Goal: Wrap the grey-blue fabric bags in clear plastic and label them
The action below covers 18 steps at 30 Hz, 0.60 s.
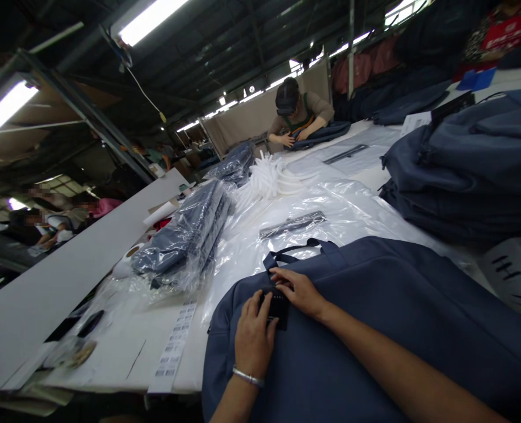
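A large dark blue bag [366, 294] lies flat on the table in front of me, its carry handle [289, 251] towards the far side. A black hang tag [280, 314] with small pale print rests on the bag below the handle. My left hand [254, 332], a silver bangle at its wrist, has its fingers and thumb on the tag's left side. My right hand [302, 294] is bent at the tag's top edge beside the handle's base, thumb and fingers close together. Whatever lies between those fingertips is too small to make out.
Blue bags in clear plastic [183, 229] are stacked at left. Beyond my bag lie clear plastic bags [344, 205] and a bundle of white foam strips [267, 176]. More blue bags [467, 170] are piled at right. A label strip [172, 346] lies front left. A co-worker [302, 114] handles a bag opposite.
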{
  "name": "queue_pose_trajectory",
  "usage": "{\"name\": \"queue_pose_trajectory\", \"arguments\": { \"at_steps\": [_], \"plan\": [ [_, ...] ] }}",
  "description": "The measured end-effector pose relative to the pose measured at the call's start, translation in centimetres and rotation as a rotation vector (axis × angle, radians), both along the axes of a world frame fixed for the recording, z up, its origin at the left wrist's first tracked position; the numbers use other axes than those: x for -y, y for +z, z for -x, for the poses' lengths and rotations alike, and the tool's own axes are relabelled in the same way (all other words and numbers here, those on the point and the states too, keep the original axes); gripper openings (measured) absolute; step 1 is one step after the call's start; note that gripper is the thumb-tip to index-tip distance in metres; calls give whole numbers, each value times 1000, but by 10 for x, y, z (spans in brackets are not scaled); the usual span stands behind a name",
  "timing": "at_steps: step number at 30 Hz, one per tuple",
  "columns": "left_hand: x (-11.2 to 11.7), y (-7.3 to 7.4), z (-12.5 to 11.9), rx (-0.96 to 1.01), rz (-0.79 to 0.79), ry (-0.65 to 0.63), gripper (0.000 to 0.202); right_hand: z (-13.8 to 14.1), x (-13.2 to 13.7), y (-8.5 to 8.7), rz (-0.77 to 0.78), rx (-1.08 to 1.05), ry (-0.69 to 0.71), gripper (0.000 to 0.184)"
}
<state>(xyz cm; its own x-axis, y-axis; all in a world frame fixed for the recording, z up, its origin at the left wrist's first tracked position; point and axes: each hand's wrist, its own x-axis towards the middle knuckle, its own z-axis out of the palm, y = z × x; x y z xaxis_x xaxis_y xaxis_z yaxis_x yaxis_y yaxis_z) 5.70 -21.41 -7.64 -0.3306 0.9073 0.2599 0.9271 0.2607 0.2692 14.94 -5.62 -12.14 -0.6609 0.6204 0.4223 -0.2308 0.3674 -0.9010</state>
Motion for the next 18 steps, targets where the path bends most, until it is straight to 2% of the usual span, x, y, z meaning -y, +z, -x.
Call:
{"name": "queue_pose_trajectory", "arguments": {
  "at_steps": [2, 4, 6, 8, 10, 13, 16, 18],
  "plan": [
    [-1, -9, -6, -90, 92, -68, 43, -3, -1, 1, -133, 27, -60, 39],
    [-1, -15, -10, -119, 150, -94, 41, -8, -11, 6, -299, 92, -201, 35],
    [-2, -19, -11, -117, 172, -91, 40, -14, -31, 14, -465, 300, -390, 37],
    [-2, -20, -10, -100, 176, -81, 39, -17, -58, 24, -580, 581, -507, 40],
    [-3, -20, -8, -78, 170, -75, 38, -15, -86, 33, -640, 794, -507, 41],
    [-3, -23, -5, -57, 128, -74, 37, -5, -114, 39, -666, 955, -422, 35],
    [-3, -29, -2, -55, 56, -79, 38, 4, -122, 47, -687, 1079, -361, 30],
    [-3, -33, 0, -45, 34, -81, 37, 5, -121, 60, -714, 1103, -347, 29]
  ]
}}
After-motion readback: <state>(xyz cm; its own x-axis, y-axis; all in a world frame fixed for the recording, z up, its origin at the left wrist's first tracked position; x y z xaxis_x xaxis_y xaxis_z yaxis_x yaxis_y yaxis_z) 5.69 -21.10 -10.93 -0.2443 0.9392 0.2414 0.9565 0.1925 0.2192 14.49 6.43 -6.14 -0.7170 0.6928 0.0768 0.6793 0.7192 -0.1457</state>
